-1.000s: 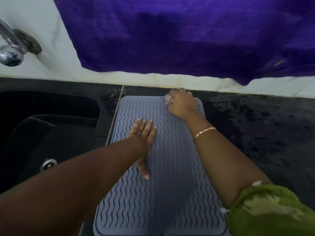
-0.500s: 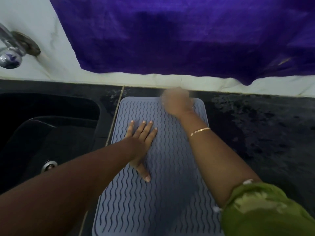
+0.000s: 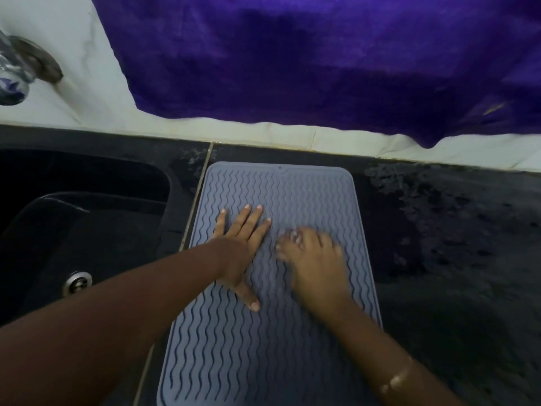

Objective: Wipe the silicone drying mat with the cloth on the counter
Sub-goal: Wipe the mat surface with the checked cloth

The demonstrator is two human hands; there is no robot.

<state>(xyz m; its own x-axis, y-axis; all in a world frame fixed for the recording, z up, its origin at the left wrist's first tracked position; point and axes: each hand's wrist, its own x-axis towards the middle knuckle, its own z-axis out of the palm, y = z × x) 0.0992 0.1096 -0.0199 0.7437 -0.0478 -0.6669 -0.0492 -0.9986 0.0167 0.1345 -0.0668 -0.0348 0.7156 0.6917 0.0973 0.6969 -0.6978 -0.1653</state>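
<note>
The mat (image 3: 307, 194) lies flat on the counter (image 3: 453, 230), its left edge just beside the sink (image 3: 87, 224) and its far edge near the wall (image 3: 87, 68), where a purple fabric (image 3: 322, 60) hangs above it. The left hand (image 3: 238, 247) rests palm down on the mat's middle left, fingers straight and spread wide, thumb pointing toward the near edge. The right hand (image 3: 314, 265) sits on the mat's centre, just beside the left hand, motion-blurred with fingers bent; whether it grips the cloth cannot be told.
</note>
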